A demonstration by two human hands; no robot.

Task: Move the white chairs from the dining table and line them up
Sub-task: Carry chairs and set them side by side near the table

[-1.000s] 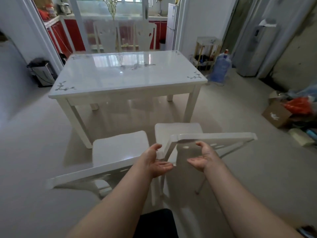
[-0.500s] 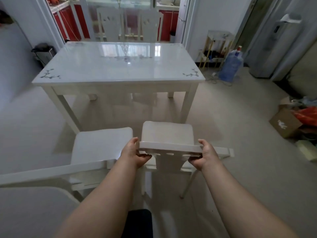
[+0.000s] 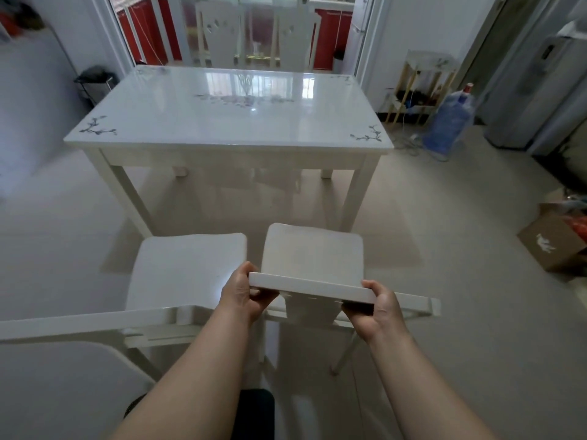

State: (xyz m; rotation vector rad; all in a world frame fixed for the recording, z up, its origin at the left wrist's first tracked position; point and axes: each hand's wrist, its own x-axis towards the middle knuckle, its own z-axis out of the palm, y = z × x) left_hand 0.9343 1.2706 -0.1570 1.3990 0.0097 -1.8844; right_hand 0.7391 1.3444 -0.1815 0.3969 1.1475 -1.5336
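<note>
A white chair stands just before me, its seat facing the white dining table. My left hand grips the left end of its top back rail, and my right hand grips the rail further right. A second white chair stands close beside it on the left, its back rail reaching the left frame edge. Two more white chairs stand at the table's far side, by the glass door.
A blue water jug and a small wooden shelf stand right of the table. A cardboard box with clutter lies on the floor at right. A dark bin sits at the left wall. A white rounded surface fills the lower left.
My open hands have closed on the right chair's back rail. That chair has swung round so that it stands square to the table, beside the left one.
</note>
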